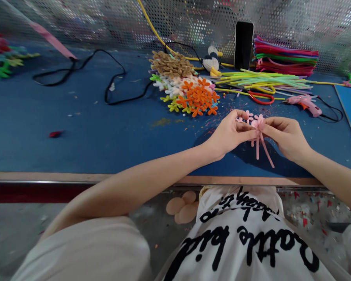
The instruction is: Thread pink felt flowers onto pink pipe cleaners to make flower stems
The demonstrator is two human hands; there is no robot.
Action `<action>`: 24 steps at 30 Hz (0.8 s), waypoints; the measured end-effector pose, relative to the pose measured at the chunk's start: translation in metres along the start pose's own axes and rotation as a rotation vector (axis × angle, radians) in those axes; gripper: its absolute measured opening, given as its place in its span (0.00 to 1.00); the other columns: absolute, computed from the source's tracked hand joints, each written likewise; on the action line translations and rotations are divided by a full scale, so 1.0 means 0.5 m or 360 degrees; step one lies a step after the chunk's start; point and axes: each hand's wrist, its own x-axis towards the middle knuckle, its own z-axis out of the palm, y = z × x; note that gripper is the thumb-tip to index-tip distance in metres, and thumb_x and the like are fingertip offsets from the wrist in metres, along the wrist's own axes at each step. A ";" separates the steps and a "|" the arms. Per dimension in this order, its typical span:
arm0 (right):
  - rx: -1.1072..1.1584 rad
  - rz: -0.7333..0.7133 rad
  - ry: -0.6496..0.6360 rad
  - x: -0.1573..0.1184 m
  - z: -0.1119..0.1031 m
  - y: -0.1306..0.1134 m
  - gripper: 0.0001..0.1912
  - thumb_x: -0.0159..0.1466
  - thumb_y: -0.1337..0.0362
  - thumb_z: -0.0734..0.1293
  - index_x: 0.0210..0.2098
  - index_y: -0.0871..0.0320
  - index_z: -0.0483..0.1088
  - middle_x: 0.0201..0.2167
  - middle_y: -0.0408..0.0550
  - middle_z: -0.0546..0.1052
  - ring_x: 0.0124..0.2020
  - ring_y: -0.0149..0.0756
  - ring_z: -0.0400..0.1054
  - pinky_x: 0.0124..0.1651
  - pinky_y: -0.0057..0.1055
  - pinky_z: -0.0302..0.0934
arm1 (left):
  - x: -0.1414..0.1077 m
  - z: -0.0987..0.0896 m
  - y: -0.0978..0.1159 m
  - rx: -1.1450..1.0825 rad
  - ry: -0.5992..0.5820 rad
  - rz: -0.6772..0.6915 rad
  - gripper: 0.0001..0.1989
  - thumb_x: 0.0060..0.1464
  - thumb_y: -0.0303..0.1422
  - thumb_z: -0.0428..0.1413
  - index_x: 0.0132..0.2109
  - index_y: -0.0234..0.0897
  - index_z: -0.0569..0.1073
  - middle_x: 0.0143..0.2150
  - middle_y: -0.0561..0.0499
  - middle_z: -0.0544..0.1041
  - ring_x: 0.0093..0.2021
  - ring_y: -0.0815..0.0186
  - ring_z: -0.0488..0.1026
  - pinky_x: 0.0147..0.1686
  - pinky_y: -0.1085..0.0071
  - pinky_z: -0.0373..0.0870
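Observation:
Pink fuzzy stems (257, 144), bent into loops at the top with loose ends hanging down, are pinched between both hands above the blue table's front part. My left hand (229, 132) grips them from the left, its thumb and fingers pressed together. From the right, my right hand (286, 138) pinches the looped part with thumb and forefinger. Small pink flower shapes (249, 116) show just beyond the left fingers; whether they are held or lying on the table I cannot tell.
Behind my hands lie orange flowers (200, 97), brown flowers (172, 64), yellow-green stems (260, 80), red-handled scissors (261, 98) and a pink glue gun (305, 103). A phone (243, 45) and a stack of coloured stems (285, 56) stand near the mesh. A black cord (114, 102) runs left.

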 end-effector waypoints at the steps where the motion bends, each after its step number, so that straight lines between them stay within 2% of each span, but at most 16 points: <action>1: -0.0005 0.0003 0.0006 0.000 0.001 0.000 0.15 0.59 0.53 0.80 0.32 0.58 0.81 0.30 0.45 0.82 0.32 0.33 0.75 0.38 0.28 0.69 | 0.001 0.000 0.000 -0.0001 -0.0007 -0.0003 0.24 0.50 0.24 0.68 0.44 0.39 0.60 0.29 0.56 0.81 0.31 0.69 0.81 0.38 0.71 0.76; 8: 0.0055 0.0020 0.0005 -0.004 0.014 -0.016 0.16 0.59 0.53 0.79 0.29 0.59 0.77 0.24 0.44 0.78 0.24 0.30 0.71 0.29 0.27 0.67 | 0.003 0.000 0.002 -0.0005 -0.0073 -0.0029 0.29 0.45 0.28 0.72 0.45 0.39 0.60 0.28 0.57 0.80 0.29 0.70 0.80 0.35 0.72 0.73; 14: -0.0160 0.0070 -0.0066 -0.006 0.008 -0.051 0.18 0.60 0.53 0.77 0.26 0.59 0.71 0.13 0.39 0.69 0.13 0.26 0.61 0.17 0.24 0.53 | 0.000 0.004 0.005 -0.0010 -0.0103 -0.0049 0.28 0.47 0.26 0.68 0.49 0.37 0.62 0.28 0.56 0.80 0.28 0.69 0.79 0.36 0.70 0.73; 21: -0.0463 0.0256 -0.0258 0.008 -0.016 -0.065 0.17 0.55 0.54 0.78 0.27 0.61 0.73 0.13 0.38 0.65 0.13 0.24 0.56 0.16 0.24 0.49 | 0.001 -0.002 0.013 0.0129 -0.0110 -0.0179 0.25 0.46 0.21 0.66 0.49 0.35 0.64 0.28 0.55 0.81 0.27 0.71 0.78 0.36 0.71 0.72; 24: -0.0611 0.0295 -0.0376 0.013 -0.026 -0.069 0.14 0.55 0.56 0.77 0.28 0.61 0.75 0.15 0.38 0.67 0.14 0.23 0.56 0.17 0.24 0.49 | -0.001 -0.002 0.012 0.0142 -0.0133 -0.0237 0.24 0.46 0.22 0.67 0.48 0.35 0.66 0.29 0.54 0.81 0.28 0.71 0.78 0.36 0.71 0.73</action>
